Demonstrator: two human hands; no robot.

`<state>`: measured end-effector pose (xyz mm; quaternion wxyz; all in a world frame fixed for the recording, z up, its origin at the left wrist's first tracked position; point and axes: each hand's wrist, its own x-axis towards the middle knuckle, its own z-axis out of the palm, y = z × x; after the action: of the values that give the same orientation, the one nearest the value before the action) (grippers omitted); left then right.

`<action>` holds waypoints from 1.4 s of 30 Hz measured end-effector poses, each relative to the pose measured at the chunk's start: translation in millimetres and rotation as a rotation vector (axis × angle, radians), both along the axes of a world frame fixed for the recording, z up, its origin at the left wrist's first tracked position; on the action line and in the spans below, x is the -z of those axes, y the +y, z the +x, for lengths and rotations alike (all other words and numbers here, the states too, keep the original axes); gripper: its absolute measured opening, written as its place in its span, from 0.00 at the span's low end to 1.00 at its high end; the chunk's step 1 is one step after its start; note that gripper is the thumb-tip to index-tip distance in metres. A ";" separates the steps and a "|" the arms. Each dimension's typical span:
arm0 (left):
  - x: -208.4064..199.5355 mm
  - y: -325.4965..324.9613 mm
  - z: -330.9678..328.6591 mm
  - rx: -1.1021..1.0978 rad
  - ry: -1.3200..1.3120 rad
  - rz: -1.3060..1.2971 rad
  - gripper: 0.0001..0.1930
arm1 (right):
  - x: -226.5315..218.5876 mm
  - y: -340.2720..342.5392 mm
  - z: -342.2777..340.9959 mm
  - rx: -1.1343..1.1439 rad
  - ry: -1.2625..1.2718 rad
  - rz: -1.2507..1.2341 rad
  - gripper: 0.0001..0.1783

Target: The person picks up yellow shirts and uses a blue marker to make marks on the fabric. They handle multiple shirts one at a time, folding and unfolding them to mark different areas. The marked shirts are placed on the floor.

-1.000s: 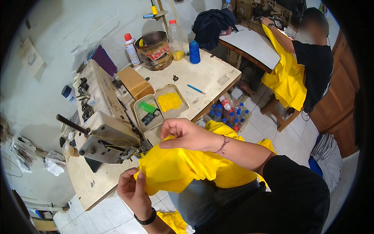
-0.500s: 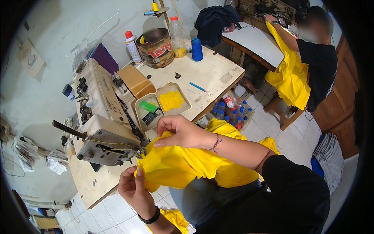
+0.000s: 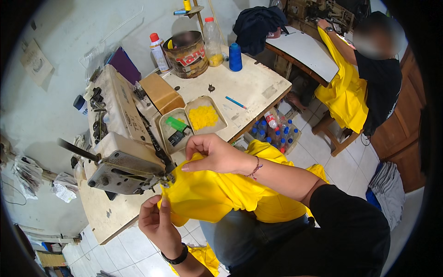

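grip of the left hand (image 3: 161, 231) is pinched on the yellow cloth (image 3: 198, 198) at the cloth's eight o'clock; the right hand (image 3: 217, 154), at its one o'clock, has the upper edge caught between thumb and fingers. from where i sit, the cloth lies at seven o'clock from the centre of my view, trailing over a lap in jeans. the sewing machine (image 3: 124, 145) stands at the cloth's ten o'clock, needle end right by it; i cannot tell whether the edge is under the foot. twelve o'clock from the cloth, on the worktop (image 3: 256, 83), i see a tray (image 3: 221, 123) of small yellow pieces.
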<state>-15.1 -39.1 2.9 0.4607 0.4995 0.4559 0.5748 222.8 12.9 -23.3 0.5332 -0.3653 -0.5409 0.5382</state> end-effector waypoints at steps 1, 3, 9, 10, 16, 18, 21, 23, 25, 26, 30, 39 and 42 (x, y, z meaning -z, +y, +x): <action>0.5 0.5 -1.2 -0.004 0.002 0.008 0.06 | -3.4 -1.0 -0.1 0.009 -0.021 0.005 0.14; -1.5 0.5 -0.3 0.005 -0.002 0.006 0.06 | -5.8 -0.1 -1.7 0.006 -0.029 0.014 0.14; 0.5 2.8 -5.7 0.088 0.004 -0.006 0.06 | -3.5 0.1 -1.1 0.023 -0.003 0.022 0.14; 1.4 3.2 -6.0 0.099 0.005 -0.003 0.06 | -3.7 0.0 -1.1 0.022 0.006 0.012 0.13; 2.0 4.6 -4.4 0.133 -0.060 0.013 0.08 | 0.2 0.6 -7.1 0.018 0.081 -0.013 0.12; 0.4 5.4 -2.5 0.142 -0.063 0.022 0.09 | -0.3 -0.9 -7.7 0.024 0.062 -0.002 0.11; -5.5 5.4 0.3 0.152 -0.047 0.031 0.11 | -8.9 -4.1 -7.0 -0.003 -0.022 -0.006 0.10; -7.2 7.5 1.2 0.151 -0.022 0.069 0.11 | -17.4 -7.8 -1.3 -0.066 -0.123 -0.041 0.11; -7.9 13.7 1.5 0.143 0.012 0.143 0.10 | -22.1 -19.5 0.8 -0.141 -0.193 0.025 0.11; -7.1 17.1 1.0 0.142 0.004 0.151 0.10 | -26.3 -25.7 -0.1 -0.184 -0.226 0.057 0.11; -1.3 32.5 7.5 0.246 0.062 0.220 0.09 | -22.3 -52.5 -10.1 -0.320 -0.245 0.519 0.09; 13.2 25.9 17.3 -0.036 0.225 0.299 0.02 | -140.7 -3.6 2.8 0.212 -0.526 0.676 0.18; 9.2 20.6 14.6 -0.068 0.157 0.270 0.02 | -161.4 54.0 -21.4 0.250 -0.320 0.908 0.23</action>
<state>-0.5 -18.5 -6.3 0.3326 0.5847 0.4256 0.6053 201.4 67.0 138.1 0.6092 -0.2365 -0.7478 0.1172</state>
